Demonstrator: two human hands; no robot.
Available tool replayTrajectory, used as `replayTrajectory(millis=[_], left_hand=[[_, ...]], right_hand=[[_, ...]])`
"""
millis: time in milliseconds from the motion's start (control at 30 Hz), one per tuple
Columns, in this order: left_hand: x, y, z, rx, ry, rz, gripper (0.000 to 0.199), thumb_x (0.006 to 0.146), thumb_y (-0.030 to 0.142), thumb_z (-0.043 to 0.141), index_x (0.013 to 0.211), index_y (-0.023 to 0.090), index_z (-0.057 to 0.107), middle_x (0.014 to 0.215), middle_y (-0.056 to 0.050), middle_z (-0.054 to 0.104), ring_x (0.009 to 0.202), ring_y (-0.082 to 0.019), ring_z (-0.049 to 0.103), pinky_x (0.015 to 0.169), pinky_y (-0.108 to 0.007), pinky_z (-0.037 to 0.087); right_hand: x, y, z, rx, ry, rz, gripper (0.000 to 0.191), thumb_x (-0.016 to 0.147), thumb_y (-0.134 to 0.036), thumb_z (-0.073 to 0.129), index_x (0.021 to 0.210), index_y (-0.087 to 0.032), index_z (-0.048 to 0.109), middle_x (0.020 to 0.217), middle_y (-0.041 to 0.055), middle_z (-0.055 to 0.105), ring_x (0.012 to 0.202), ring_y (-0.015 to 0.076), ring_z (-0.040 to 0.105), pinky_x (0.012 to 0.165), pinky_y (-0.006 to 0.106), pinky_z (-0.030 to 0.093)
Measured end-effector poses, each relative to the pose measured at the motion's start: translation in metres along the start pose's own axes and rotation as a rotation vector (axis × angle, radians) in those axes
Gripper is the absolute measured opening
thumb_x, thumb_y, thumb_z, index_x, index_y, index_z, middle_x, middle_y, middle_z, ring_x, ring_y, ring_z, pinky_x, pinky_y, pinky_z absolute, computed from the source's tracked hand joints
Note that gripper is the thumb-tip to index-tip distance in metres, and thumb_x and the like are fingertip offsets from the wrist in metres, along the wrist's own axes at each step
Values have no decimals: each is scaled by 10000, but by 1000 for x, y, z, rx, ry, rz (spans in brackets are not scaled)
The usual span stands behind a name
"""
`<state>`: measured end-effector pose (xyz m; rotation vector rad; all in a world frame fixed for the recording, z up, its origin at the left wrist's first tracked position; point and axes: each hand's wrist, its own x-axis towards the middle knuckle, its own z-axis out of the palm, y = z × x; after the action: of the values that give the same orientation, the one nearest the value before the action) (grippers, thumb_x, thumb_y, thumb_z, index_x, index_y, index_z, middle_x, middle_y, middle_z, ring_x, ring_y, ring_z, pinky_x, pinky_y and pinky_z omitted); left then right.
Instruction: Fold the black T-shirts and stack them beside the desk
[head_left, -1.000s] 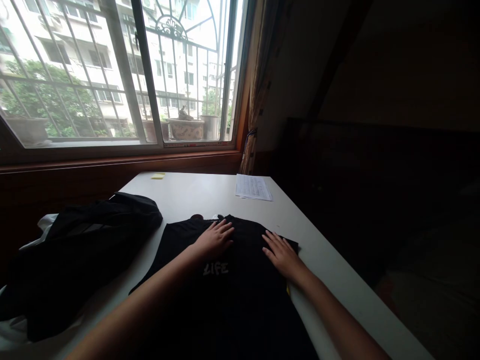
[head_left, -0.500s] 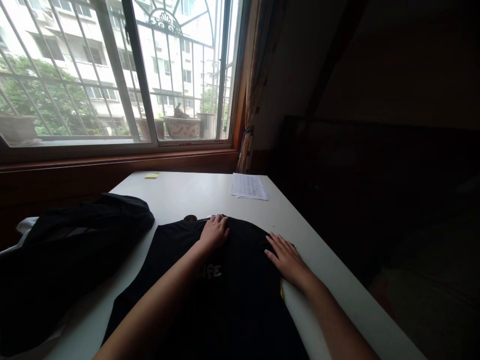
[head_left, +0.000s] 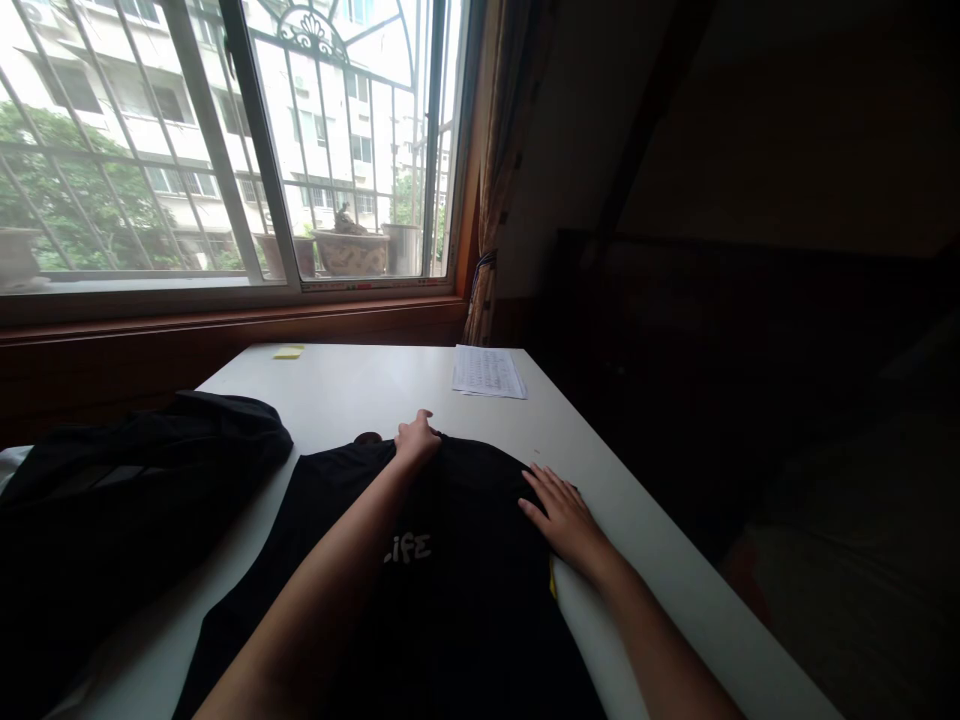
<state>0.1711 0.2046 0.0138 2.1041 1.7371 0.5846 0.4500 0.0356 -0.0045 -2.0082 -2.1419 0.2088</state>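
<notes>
One loose heap of black and white cloth (head_left: 142, 530) lies at the left, partly on a white, smooth-topped table (head_left: 360, 375). Behind it stands a wide sliding window (head_left: 352, 150) with metal bars outside. Near the table's far edge sits a small yellow paper pad (head_left: 289, 352). Next comes a black fabric garment (head_left: 480, 600) with pale "LiFE" lettering (head_left: 411, 547), spread flat across the middle of the table, a dark round object (head_left: 367, 438) showing at its far edge. The left hand (head_left: 417, 440) is bunched over that edge near its middle; whether it grips the cloth I cannot tell. Farther back, white printed sheets (head_left: 490, 372) lie below a tied patterned curtain (head_left: 484, 270). The right hand (head_left: 562, 512) rests palm down on the garment's right shoulder, fingers extended, holding nothing; a yellow patch (head_left: 553, 580) shows at the garment's side just below.
</notes>
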Motion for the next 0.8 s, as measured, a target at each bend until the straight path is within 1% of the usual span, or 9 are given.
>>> replayTrajectory(millis=[67,167,300,433,533,600,667,733,800], left_hand=[[2,-3,2,1,0,35,399,982,421,593,1299,180,573,1225,-101,634,1069,-250,634,935,-478,519],[3,-7,4,10,4,88,332,983,407,602,1224,179,620,1219,-94,640,1067,-239,634,934,-466,529],[-1,-9,2,32,40,91,302,985,405,592,1184,183,641,1168,-85,657,1057,-239,630,929,-467,521],[-10,-6,0,69,112,70,210,970,306,551,1122,249,684,1100,-101,679,1086,-304,584,900,-491,499],[-18,-1,-2,103,180,112,298,926,235,548,1205,243,655,1180,-147,636,1127,-357,534,876,-518,491],[-23,4,-4,123,211,194,356,924,183,520,1257,243,632,1246,-153,602,1182,-364,497,918,-539,471],[-29,9,-5,137,207,322,369,945,153,477,1256,256,646,1299,-132,588,1240,-343,472,1009,-545,429],[-35,14,-6,144,156,482,355,967,165,465,1235,273,673,1331,-97,597,1274,-304,477,1102,-515,379],[-42,17,-3,150,70,645,326,986,221,485,1226,297,692,1339,-56,625,1277,-258,514,1156,-454,353]], right_hand=[[1,1,1,-2,8,-4,628,1009,-585,316,1555,-279,362,1649,19,292,1533,241,211,1244,499,178],[1,2,2,-4,17,-13,623,1010,-579,322,1552,-276,369,1645,22,303,1530,243,220,1243,499,189],[0,2,1,4,22,-17,619,1008,-580,328,1545,-279,383,1639,25,319,1528,243,227,1242,489,199],[-1,5,1,17,15,9,628,1004,-602,308,1544,-289,381,1649,12,297,1531,241,215,1244,495,185],[-2,9,3,10,20,23,621,998,-610,315,1530,-301,403,1649,9,297,1528,253,222,1240,503,184],[-2,14,4,5,41,28,600,995,-606,327,1508,-314,434,1638,11,324,1519,263,245,1231,511,200],[-1,20,5,1,83,28,576,994,-593,339,1479,-313,474,1612,18,375,1498,268,287,1220,506,228],[1,26,6,-3,147,19,553,996,-568,344,1436,-289,528,1554,39,457,1453,270,359,1205,477,270],[2,32,6,-6,224,27,520,996,-533,346,1368,-264,591,1460,62,543,1373,277,444,1169,446,332]])
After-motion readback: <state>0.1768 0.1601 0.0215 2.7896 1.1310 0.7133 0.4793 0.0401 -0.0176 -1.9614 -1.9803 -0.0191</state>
